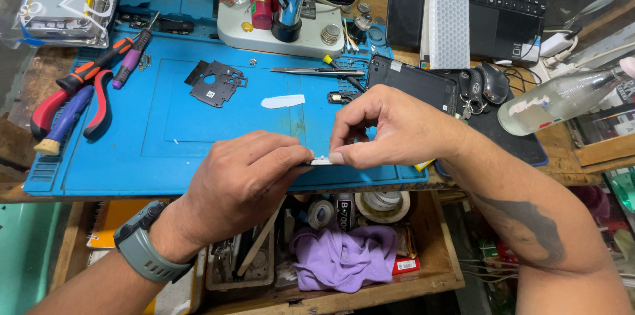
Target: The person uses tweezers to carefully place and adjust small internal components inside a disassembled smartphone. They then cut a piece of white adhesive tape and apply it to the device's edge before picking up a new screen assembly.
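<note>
White strip pinched between left hand and right hand over blue mat, both fingertips clamped, peeling seemingly midway; dark phone opened behind, black plate already off, reassembly remaining.

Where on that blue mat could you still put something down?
Bare blue mat lies between the red pliers, the black plate and the left hand. The far edge by the microscope base and the phone is crowded.
</note>
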The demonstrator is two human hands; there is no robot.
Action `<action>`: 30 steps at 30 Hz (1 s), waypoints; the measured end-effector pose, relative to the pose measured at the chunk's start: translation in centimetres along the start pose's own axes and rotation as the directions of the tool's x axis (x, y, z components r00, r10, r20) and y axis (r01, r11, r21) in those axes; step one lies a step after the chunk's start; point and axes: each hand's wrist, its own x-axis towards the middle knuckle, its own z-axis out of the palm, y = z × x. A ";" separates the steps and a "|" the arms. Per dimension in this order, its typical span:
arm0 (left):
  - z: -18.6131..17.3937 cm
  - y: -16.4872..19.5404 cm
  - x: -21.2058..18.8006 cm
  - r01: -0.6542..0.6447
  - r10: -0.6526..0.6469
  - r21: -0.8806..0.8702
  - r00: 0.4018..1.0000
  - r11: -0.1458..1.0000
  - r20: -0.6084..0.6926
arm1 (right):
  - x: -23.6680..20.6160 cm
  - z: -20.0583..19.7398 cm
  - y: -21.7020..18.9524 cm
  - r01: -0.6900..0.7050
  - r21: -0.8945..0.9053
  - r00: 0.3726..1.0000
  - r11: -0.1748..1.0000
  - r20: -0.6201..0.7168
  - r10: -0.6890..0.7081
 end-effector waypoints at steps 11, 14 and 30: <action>0.1 0.0 0.0 0.011 -0.011 -0.001 1.000 1.000 -0.004 | -0.2 0.2 -0.3 0.026 -0.051 0.999 0.998 -0.037 -0.027; 0.0 -0.1 0.0 0.007 -0.007 -0.001 1.000 1.000 0.000 | -0.1 0.2 -0.2 0.028 -0.055 0.999 0.998 -0.037 -0.030; 0.0 0.0 0.0 0.002 -0.002 -0.015 1.000 1.000 0.003 | 0.1 0.3 -0.9 0.045 -0.149 0.998 0.988 -0.041 -0.051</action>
